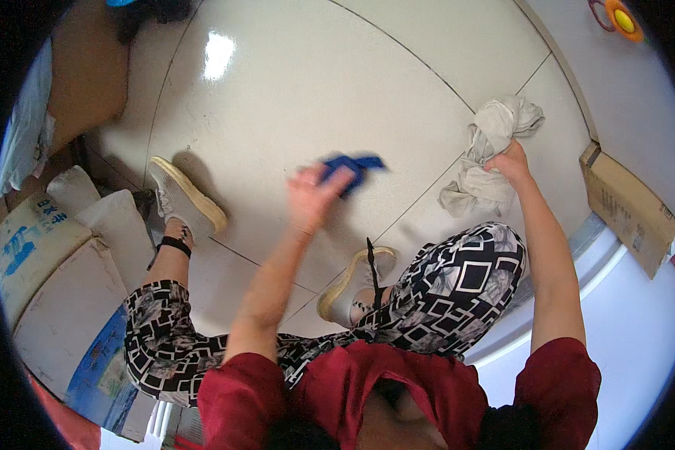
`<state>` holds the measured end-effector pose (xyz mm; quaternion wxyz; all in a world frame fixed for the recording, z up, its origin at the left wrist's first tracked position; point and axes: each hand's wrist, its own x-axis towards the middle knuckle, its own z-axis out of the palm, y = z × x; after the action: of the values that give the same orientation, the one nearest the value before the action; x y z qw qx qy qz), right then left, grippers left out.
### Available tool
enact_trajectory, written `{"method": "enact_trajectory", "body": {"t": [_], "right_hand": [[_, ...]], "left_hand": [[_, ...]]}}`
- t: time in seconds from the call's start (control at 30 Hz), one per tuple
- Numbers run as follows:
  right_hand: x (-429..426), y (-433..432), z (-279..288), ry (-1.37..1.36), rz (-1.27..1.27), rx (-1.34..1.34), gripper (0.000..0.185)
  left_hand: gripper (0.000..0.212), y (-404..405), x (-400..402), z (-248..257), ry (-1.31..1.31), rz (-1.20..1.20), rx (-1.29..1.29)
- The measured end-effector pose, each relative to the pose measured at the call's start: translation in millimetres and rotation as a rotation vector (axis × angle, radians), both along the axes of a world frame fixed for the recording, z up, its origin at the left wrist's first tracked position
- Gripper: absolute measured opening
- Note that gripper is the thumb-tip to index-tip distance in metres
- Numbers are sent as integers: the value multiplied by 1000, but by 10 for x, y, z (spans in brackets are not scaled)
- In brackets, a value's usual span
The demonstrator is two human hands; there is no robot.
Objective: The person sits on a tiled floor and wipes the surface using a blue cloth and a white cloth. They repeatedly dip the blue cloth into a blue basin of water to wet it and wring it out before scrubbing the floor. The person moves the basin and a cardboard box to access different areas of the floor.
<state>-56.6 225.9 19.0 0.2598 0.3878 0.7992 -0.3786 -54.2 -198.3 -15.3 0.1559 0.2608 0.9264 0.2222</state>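
My left hand (310,194) is blurred by motion and grips a bunched dark blue cloth (351,171) over the tiled floor, between my two feet and a little ahead of them. Off to the right, my right hand (509,163) is closed on a crumpled off-white cloth (492,126). That cloth trails down on both sides of the fingers, close to the floor; whether it rests there I cannot tell.
Glossy pale floor tiles (315,84) spread ahead. My grey shoes (188,197) stand apart. Boxes and sacks (62,309) are stacked at left, near a brown panel (90,67). A flattened cardboard box (627,202) leans by the right wall (624,84).
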Motion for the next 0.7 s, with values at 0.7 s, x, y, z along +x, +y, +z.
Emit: {"method": "enact_trajectory", "body": {"t": [0.7], "right_hand": [[98,127,-151,42,30,-51,53]], "left_hand": [[34,-679,357,163,-740,196,-150]]}}
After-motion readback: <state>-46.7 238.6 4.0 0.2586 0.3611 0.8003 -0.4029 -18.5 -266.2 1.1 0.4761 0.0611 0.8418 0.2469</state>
